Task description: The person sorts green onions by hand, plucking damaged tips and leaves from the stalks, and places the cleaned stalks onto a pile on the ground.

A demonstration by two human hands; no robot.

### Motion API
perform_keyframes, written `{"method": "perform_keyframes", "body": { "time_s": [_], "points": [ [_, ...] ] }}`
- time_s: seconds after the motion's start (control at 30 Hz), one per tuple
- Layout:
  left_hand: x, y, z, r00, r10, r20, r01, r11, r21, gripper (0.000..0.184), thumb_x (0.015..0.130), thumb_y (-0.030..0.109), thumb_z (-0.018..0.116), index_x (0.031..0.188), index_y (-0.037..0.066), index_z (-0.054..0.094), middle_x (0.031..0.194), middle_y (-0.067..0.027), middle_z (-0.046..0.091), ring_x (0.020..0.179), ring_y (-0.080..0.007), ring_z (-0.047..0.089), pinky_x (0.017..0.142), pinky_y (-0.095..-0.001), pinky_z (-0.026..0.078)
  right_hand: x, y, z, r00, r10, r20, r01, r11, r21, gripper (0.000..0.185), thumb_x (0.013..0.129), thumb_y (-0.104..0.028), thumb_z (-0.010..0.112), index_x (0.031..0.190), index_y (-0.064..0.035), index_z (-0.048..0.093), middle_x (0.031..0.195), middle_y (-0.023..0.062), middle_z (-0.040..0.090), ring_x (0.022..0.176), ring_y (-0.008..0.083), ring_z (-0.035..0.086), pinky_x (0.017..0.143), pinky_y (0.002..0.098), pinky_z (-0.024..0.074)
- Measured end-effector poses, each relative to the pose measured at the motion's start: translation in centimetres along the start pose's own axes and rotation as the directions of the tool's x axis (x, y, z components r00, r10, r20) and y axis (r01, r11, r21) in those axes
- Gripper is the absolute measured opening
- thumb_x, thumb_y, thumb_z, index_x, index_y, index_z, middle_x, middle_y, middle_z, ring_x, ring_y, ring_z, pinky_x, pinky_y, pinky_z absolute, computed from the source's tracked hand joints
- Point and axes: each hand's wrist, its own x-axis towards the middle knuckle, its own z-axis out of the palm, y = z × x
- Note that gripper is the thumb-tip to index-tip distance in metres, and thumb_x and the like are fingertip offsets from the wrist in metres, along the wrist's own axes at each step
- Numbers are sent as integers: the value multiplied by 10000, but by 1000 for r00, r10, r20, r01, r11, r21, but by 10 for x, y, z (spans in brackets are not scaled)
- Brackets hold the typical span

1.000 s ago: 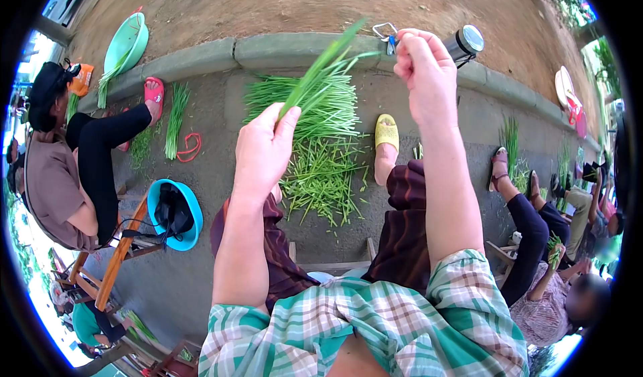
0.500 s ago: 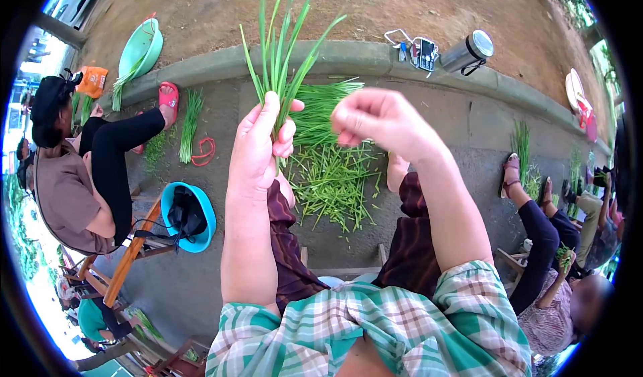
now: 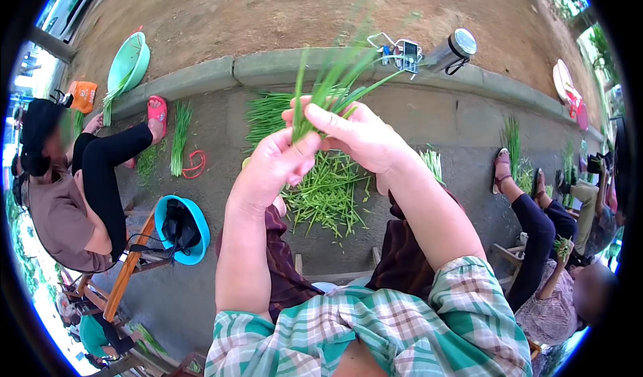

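My left hand [image 3: 271, 166] grips the lower part of a bunch of long green stalks [image 3: 331, 82], its fingers closed. Close beside it, my right hand [image 3: 358, 136] has its thumb and fingers pressed on the same bunch. The leafy tips fan upward and are blurred by motion. Below and behind my hands, a heap of short cut green pieces [image 3: 327, 196] lies on the ground. Partly hidden by my hands, a pile of long stalks [image 3: 266, 116] lies beyond the heap. A small bundle with pale ends [image 3: 432, 163] shows beside my right forearm.
A phone [image 3: 409, 54] with keys and a steel flask [image 3: 452, 50] rest by the kerb [image 3: 288, 67]. At left are a seated person [image 3: 63, 216], a blue basin [image 3: 201, 226], a green basin [image 3: 128, 62] and a wooden stool [image 3: 127, 270]. More people sit at right.
My right hand has moved from beside the bunch onto it and closed there. The bunch, still in my left hand, now leans to the right.
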Motion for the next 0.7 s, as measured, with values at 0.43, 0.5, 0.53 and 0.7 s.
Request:
{"method": "perform_keyframes", "body": {
  "time_s": [0.43,0.5,0.53,0.7],
  "points": [
    [16,-20,15,1000,15,-7,-13,969,247,143,914,183,669,922,45,632,747,19,593,628,-67,524,609,-222,440,7,14,6,959,-158,-237,202,964,175,336,1027,-346,441,1031,-39,577,1064,109,655,918,205,655,758,343,563],
    [15,-15,15,1000,8,0,-8,964,265,137,931,172,640,952,36,644,735,29,585,633,-59,523,594,-205,430,2,11,9,992,-52,-118,68,988,137,352,1029,-362,428,1048,-46,584,1081,102,655,823,165,654,603,289,555],
    [15,-14,14,1000,10,1,-10,964,265,137,931,172,640,952,36,644,735,29,585,633,-59,523,594,-205,430,2,13,10,990,-79,-117,94,987,131,354,1030,-361,427,1056,-47,590,1080,96,656,737,133,639,474,249,507],
    [14,-11,13,998,38,-42,-24,960,277,169,954,194,605,1003,39,651,676,65,504,584,-24,425,516,-181,342,6,8,2,968,-172,-182,199,970,140,327,1023,-339,457,1119,-63,603,1102,85,660,908,170,653,731,317,551]
  ]
}}
